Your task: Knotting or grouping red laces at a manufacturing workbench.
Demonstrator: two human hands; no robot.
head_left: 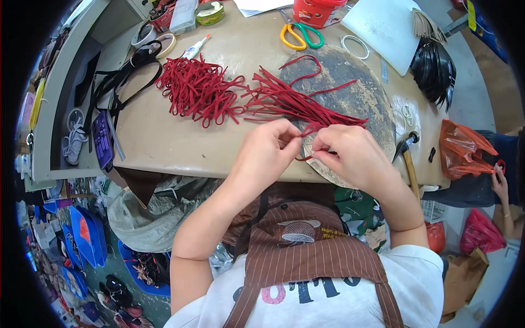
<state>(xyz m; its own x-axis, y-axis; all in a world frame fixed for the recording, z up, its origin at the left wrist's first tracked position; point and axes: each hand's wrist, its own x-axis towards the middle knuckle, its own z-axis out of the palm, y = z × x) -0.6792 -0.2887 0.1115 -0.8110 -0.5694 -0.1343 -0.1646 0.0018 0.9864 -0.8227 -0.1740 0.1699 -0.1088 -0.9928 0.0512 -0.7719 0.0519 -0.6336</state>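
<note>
Near the table's front edge, my left hand [268, 152] and my right hand [354, 154] are close together, fingers and thumbs pinched. A thin dark red strap [310, 129] runs between them, each hand gripping part of it. Just beyond my fingers lies a bundle of straight red straps [292, 102], partly on a worn round dark board [377, 90]. To its left sits a heaped pile of looped red straps [199, 90]. Two loose straps curl over the board above my right hand. My fingers hide the strap's ends.
Scissors [301, 37] with yellow and green handles lie beyond the board, near a red tub [317, 12]. A glue bottle [196, 47] and black straps [128, 71] are at left. A hammer [409, 164] rests at right; a person's hand [500, 183] is near an orange bag [465, 150].
</note>
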